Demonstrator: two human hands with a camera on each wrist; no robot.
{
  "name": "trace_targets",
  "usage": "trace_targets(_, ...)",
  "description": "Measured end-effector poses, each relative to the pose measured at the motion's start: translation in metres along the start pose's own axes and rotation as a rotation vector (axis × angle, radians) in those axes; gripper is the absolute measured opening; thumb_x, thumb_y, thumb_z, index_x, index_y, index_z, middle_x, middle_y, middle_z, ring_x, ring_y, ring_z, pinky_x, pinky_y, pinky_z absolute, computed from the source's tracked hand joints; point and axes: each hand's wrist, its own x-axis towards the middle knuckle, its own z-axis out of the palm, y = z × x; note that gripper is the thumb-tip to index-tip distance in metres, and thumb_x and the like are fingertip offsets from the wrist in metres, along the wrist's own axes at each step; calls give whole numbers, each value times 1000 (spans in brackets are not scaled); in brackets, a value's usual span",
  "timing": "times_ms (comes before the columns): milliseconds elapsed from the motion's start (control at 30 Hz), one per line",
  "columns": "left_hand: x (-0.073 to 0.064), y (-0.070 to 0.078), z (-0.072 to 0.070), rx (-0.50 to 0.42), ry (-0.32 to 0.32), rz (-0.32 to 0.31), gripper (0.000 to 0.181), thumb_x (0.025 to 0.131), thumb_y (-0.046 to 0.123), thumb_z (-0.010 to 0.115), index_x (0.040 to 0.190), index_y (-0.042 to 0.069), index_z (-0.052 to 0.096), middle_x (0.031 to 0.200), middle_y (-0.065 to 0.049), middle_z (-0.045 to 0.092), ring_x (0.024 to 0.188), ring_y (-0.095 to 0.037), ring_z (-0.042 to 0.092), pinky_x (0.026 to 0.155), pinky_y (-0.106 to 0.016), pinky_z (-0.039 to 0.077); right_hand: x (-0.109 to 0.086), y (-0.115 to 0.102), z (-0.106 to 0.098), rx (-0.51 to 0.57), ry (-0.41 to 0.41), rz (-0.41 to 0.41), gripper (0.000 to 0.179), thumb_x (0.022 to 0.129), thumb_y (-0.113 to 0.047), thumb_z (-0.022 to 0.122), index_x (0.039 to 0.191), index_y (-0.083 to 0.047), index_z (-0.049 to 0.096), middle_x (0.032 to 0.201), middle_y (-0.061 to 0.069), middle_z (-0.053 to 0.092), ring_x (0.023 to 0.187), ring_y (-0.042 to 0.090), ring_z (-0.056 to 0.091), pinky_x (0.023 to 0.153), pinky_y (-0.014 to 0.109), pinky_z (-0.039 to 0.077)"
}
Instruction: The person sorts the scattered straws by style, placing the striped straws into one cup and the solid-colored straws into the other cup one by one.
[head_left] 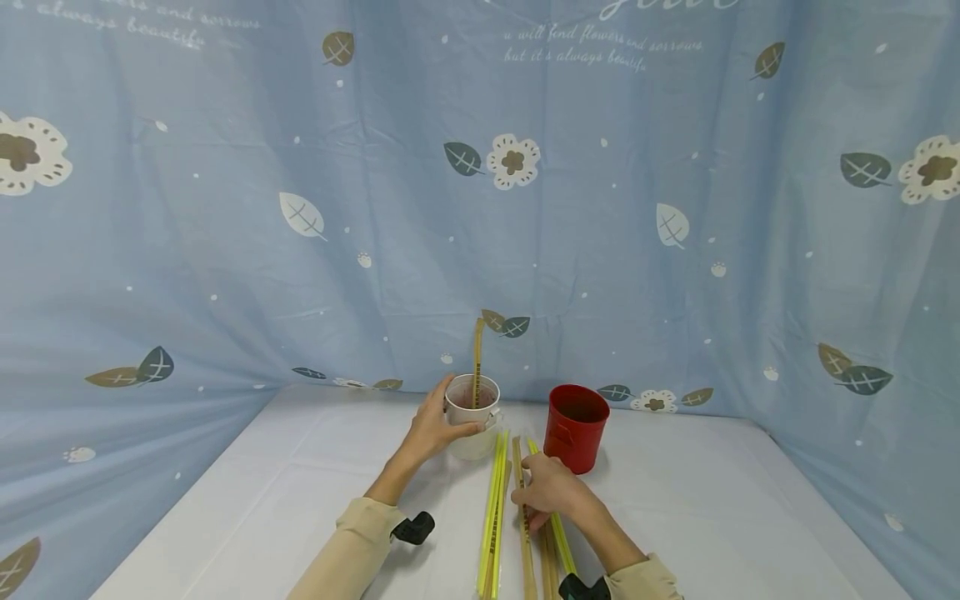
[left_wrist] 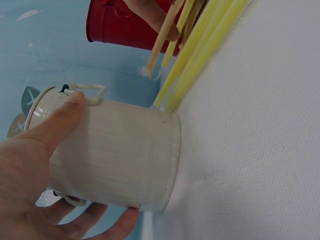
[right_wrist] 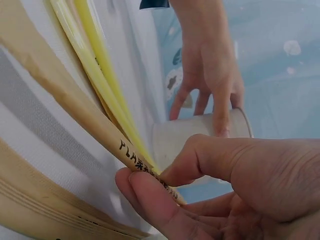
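My left hand (head_left: 437,429) grips a white metal pail (head_left: 472,446), thumb by its small handle, fingers round the far side. Inside that pail stands one paper-wrapped straw (head_left: 477,358), tilted slightly. Between thumb and fingers, my right hand (head_left: 553,487) pinches a brown paper-wrapped straw (right_wrist: 95,117) printed with "PLA"; in the left wrist view its far end is raised off the cloth. Just left of it lie yellow straws (head_left: 491,500) in clear wrappers, along with brown wrapped ones. More brown wrapped straws (head_left: 548,567) and a yellow straw (head_left: 562,546) lie under my right hand.
A red metal pail (head_left: 576,437) stands just beyond my right hand, its inside dark. White cloth (head_left: 690,500) covers the table. Behind it hangs a blue curtain (head_left: 405,250) with leaf and flower prints, meeting the table's back edge.
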Motion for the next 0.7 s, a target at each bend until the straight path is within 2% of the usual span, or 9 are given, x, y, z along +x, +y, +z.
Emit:
trace_targets(167,1,-1,1,9,0,-2,108,73,42,86,156,11,24,150,-24,38,132,-42,47,100,-60,45,1,1,-2,33,25,-21,61,86,-11,69,139,8,47,64,8,64,47,19,66,52,27,56)
trace_targets(467,1,-2,1,23,11,-14,109,72,44,86,156,12,25,151,-23,37,133,-43,46,101,-61,43,1,3,-6,92,85,-120,58,87,-7,68,138,11,48,74,7,68,49,18,67,55,29,57)
trace_targets(700,1,-1,0,26,11,-17,109,71,44,87,156,12,26,150,-24,38,134,-43,45,102,-62,43,1,3,-8,124,149,-189,53,88,-4,65,135,12,49,74,7,67,49,23,67,53,35,58)
